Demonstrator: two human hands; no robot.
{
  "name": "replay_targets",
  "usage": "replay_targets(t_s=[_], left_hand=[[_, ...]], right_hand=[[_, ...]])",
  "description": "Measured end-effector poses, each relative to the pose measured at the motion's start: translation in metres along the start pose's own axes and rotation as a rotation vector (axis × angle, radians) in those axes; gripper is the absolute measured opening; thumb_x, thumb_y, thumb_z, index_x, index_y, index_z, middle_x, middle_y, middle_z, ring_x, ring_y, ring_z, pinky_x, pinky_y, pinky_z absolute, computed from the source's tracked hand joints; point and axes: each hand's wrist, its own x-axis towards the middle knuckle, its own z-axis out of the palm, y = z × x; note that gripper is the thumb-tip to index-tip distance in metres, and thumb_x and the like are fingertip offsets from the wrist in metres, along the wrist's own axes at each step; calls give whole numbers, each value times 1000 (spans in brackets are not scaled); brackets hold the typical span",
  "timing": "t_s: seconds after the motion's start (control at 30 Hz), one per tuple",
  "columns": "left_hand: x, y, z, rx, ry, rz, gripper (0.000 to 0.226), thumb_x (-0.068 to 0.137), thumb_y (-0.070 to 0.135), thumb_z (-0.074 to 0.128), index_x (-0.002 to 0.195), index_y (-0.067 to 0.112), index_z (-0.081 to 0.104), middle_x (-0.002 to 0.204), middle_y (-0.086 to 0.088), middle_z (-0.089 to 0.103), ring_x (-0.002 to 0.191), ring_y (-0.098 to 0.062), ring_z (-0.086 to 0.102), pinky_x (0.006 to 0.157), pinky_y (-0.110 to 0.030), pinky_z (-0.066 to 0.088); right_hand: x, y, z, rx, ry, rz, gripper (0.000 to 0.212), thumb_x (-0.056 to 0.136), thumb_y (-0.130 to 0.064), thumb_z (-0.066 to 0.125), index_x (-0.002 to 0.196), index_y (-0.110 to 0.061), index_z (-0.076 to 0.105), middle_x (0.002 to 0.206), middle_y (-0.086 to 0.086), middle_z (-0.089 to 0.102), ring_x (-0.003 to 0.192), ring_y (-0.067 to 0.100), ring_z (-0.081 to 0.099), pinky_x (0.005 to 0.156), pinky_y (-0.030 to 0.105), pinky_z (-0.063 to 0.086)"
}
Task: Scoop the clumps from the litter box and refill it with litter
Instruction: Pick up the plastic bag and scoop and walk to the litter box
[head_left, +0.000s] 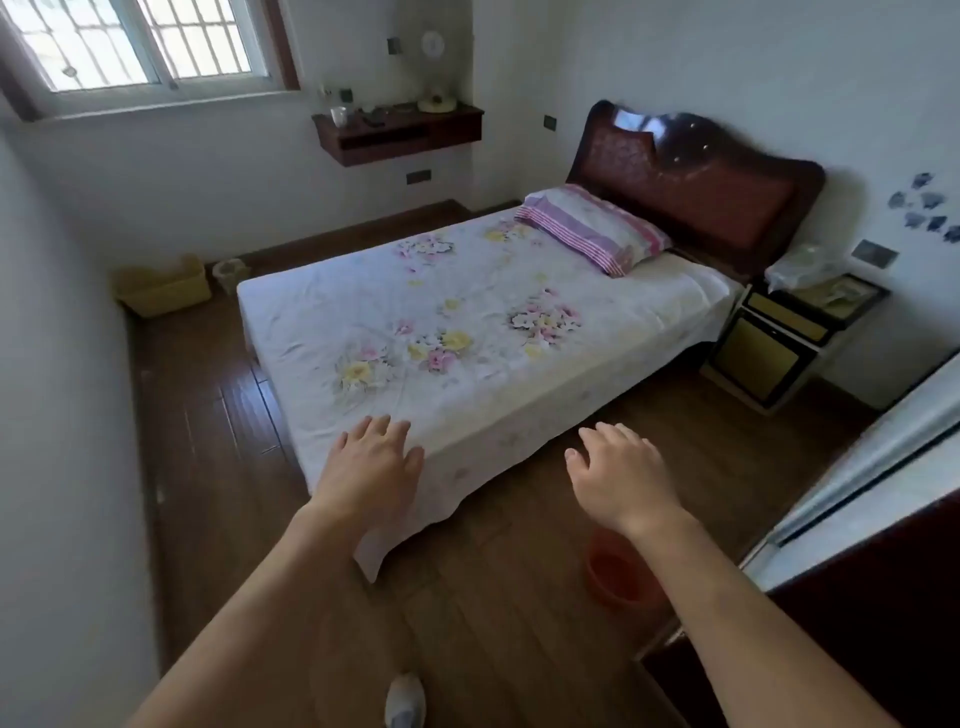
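1. Presently approach: left grip (371, 462) and right grip (618, 470) wide, empty.
2. Yellow tub (163, 286), probably litter box, far ahead-left of left grip.
3. Next: walk there, locate scoop (none seen).

Floral-sheeted bed (467, 332) (dark headboard (696, 192)) on wooden floor (208, 415).

A home bedroom. A bed (467, 332) with a flowered sheet, a striped pillow (592, 228) and a dark headboard (696, 182) stands on wood flooring (208, 415). A nightstand (789, 332) sits beside it, under a barred window (140, 47).
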Motion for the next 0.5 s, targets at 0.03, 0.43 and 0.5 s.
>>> replay_targets(t_s=[0.03, 0.43, 0.5], left_hand=[[15, -6, 2, -9, 7, 13, 48, 101, 44, 31, 140, 19, 42, 141, -4, 46, 134, -25, 36, 111, -40, 28], [217, -45, -16, 54, -126, 229, 51, 102, 43, 29, 145, 18, 35, 150, -5, 38, 140, -27, 30, 115, -43, 26], [247, -33, -17, 72, -138, 272, 52, 101, 45, 28, 147, 20, 34, 155, -4, 33, 144, -26, 25, 117, -43, 23]], right_hand=[[13, -3, 3, 7, -2, 22, 52, 102, -44, 30, 145, -19, 45, 154, 4, 43, 146, 23, 30, 119, 46, 26], [155, -36, -2, -11, 30, 246, 54, 102, -43, 28, 147, -18, 43, 154, 5, 43, 145, 24, 32, 118, 48, 28], [172, -28, -7, -22, 36, 285, 53, 103, -43, 27, 147, -18, 42, 153, 6, 43, 145, 25, 32, 118, 49, 28]])
